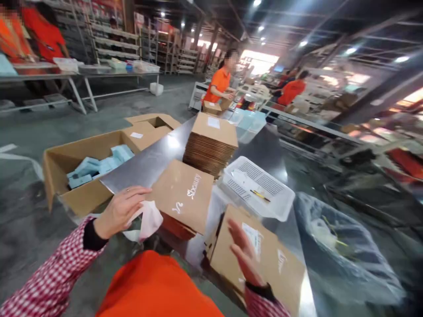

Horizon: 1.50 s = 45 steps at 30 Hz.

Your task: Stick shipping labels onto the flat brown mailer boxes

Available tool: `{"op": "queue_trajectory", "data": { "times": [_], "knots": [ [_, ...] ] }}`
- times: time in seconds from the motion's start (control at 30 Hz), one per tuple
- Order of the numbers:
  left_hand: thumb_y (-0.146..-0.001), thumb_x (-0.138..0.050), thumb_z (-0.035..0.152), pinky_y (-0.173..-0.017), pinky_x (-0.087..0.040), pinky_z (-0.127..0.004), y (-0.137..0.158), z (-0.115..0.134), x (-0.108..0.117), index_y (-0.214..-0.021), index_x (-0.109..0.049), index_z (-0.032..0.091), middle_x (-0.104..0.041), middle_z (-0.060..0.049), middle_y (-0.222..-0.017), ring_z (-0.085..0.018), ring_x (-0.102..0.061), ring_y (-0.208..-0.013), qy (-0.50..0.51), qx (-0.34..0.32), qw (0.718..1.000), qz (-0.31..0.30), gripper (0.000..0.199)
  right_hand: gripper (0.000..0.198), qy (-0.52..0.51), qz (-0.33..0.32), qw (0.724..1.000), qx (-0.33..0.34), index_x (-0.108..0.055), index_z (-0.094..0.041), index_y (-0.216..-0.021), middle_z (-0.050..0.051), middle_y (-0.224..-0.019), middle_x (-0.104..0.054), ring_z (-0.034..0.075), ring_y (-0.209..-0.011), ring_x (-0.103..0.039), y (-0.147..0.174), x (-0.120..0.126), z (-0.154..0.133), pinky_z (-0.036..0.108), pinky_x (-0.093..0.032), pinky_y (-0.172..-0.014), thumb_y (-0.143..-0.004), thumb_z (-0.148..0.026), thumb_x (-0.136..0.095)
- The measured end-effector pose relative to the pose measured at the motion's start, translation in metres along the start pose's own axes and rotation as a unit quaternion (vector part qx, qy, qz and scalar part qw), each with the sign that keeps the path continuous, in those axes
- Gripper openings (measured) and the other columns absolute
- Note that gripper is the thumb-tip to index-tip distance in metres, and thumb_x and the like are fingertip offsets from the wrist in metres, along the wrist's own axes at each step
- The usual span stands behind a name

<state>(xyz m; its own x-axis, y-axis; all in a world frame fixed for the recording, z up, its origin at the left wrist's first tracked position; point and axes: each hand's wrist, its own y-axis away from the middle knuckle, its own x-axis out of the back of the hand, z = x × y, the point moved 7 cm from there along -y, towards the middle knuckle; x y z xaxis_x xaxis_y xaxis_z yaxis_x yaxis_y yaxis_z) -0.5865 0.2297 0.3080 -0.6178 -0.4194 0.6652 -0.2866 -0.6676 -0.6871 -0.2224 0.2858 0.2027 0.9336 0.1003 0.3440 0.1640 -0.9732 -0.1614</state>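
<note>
Both hands are apart: the left hand (pixel 124 209) pinches a crumpled, thin white sheet (pixel 152 219) beside a stack of flat brown cardboard with white lettering (pixel 185 193), while the right hand (pixel 244 251), fingers extended, is over a second brown cardboard stack (pixel 274 268), contact unclear. Both stacks lie on a shiny grey metal tabletop (pixel 148 167), near a white perforated plastic basket (pixel 280 200).

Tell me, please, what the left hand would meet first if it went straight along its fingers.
The left hand would probably meet the beauty-marked cardboard at its left edge; depth is unclear, so they may already touch.
</note>
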Motion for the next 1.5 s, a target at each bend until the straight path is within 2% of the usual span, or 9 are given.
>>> {"op": "queue_trajectory", "data": {
  "times": [0.1, 0.23, 0.37, 0.47, 0.63, 0.83, 1.0, 1.2, 1.5],
  "knots": [
    [-0.091, -0.039, 0.018, -0.095, -0.048, -0.035, -0.017, 0.012, 0.004, -0.093, -0.060, 0.017, -0.066, -0.008, -0.114, -0.018, -0.059, -0.109, 0.015, 0.011, 1.000, 0.005, 0.022, 0.092, -0.169, -0.264, 0.948, 0.053, -0.051, -0.027, -0.127, 0.010, -0.133, -0.052, 0.027, -0.126, -0.046, -0.023, -0.132, -0.038, 0.043, -0.035, -0.107, -0.047, -0.062, -0.080],
    [-0.094, -0.034, 0.033, -0.100, -0.045, -0.037, -0.020, -0.013, 0.006, -0.093, -0.064, 0.020, -0.066, -0.006, -0.116, -0.019, -0.059, -0.111, 0.030, 0.102, 0.994, -0.004, 0.033, 0.040, -0.275, -0.386, 0.880, 0.016, -0.069, -0.018, -0.092, 0.004, -0.090, -0.070, 0.020, -0.088, -0.065, -0.022, -0.225, -0.083, 0.038, -0.049, -0.089, -0.069, -0.051, -0.071],
    [-0.082, -0.049, 0.060, -0.100, -0.043, -0.047, 0.022, -0.058, 0.005, -0.124, -0.055, 0.019, -0.055, -0.011, -0.134, -0.029, -0.052, -0.122, 0.004, 0.249, 0.966, -0.064, 0.059, 0.032, -0.300, -0.261, 0.918, -0.015, -0.070, -0.017, -0.089, 0.003, -0.086, -0.071, 0.018, -0.080, -0.065, -0.015, -0.215, -0.078, 0.033, -0.051, -0.082, -0.072, -0.044, -0.072],
    [-0.079, -0.051, 0.063, -0.097, -0.047, -0.040, 0.051, -0.043, -0.016, -0.138, -0.040, 0.026, -0.049, -0.006, -0.141, -0.027, -0.049, -0.126, 0.116, 0.226, 0.956, -0.147, 0.069, 0.033, -0.273, -0.239, 0.932, -0.012, -0.070, -0.018, -0.095, 0.004, -0.085, -0.070, 0.018, -0.080, -0.064, -0.008, -0.210, -0.068, 0.032, -0.051, -0.078, -0.074, -0.043, -0.070],
    [-0.075, -0.059, 0.061, -0.076, -0.058, -0.031, 0.065, -0.018, -0.047, -0.101, -0.063, 0.024, -0.073, -0.002, -0.096, -0.025, -0.068, -0.098, 0.100, 0.302, 0.946, -0.058, 0.046, 0.020, -0.125, -0.159, 0.978, 0.055, -0.070, -0.018, -0.078, 0.000, -0.069, -0.060, 0.013, -0.065, -0.054, -0.012, -0.208, -0.066, 0.024, -0.047, -0.065, -0.078, -0.037, -0.065],
    [-0.083, -0.057, 0.050, -0.067, -0.059, -0.022, 0.056, -0.026, -0.075, -0.105, -0.057, 0.024, -0.074, 0.002, -0.082, -0.016, -0.072, -0.075, 0.210, 0.282, 0.935, -0.038, 0.034, 0.043, -0.110, -0.119, 0.982, 0.097, -0.066, -0.023, -0.108, 0.006, -0.101, -0.062, 0.018, -0.089, -0.057, -0.028, -0.185, -0.078, 0.030, -0.047, -0.080, -0.070, -0.044, -0.074],
    [-0.085, -0.055, 0.049, -0.068, -0.059, -0.022, 0.031, -0.034, -0.069, -0.102, -0.056, 0.026, -0.075, 0.003, -0.085, -0.016, -0.072, -0.080, 0.214, 0.214, 0.952, -0.045, 0.029, 0.025, -0.133, -0.087, 0.982, 0.107, -0.070, -0.021, -0.091, 0.004, -0.081, -0.063, 0.015, -0.075, -0.057, -0.040, -0.173, -0.085, 0.027, -0.047, -0.070, -0.077, -0.042, -0.069],
    [-0.090, -0.047, 0.043, -0.077, -0.057, -0.028, 0.021, -0.050, -0.081, -0.110, -0.051, 0.024, -0.075, 0.000, -0.094, -0.018, -0.071, -0.087, 0.247, 0.274, 0.920, -0.135, 0.028, 0.014, -0.077, -0.035, 0.991, 0.104, -0.069, -0.021, -0.079, 0.003, -0.075, -0.064, 0.014, -0.073, -0.059, -0.055, -0.169, -0.089, 0.027, -0.048, -0.068, -0.082, -0.034, -0.064],
    [-0.086, -0.045, 0.055, -0.062, -0.055, -0.027, 0.017, -0.080, -0.098, -0.109, -0.056, 0.020, -0.075, -0.002, -0.080, -0.020, -0.072, -0.072, 0.202, 0.340, 0.910, -0.119, 0.043, 0.017, 0.001, 0.085, 0.991, 0.099, -0.065, -0.021, -0.083, 0.005, -0.083, -0.064, 0.016, -0.079, -0.060, -0.062, -0.170, -0.080, 0.030, -0.049, -0.074, -0.088, -0.032, -0.053]
  ]
}}
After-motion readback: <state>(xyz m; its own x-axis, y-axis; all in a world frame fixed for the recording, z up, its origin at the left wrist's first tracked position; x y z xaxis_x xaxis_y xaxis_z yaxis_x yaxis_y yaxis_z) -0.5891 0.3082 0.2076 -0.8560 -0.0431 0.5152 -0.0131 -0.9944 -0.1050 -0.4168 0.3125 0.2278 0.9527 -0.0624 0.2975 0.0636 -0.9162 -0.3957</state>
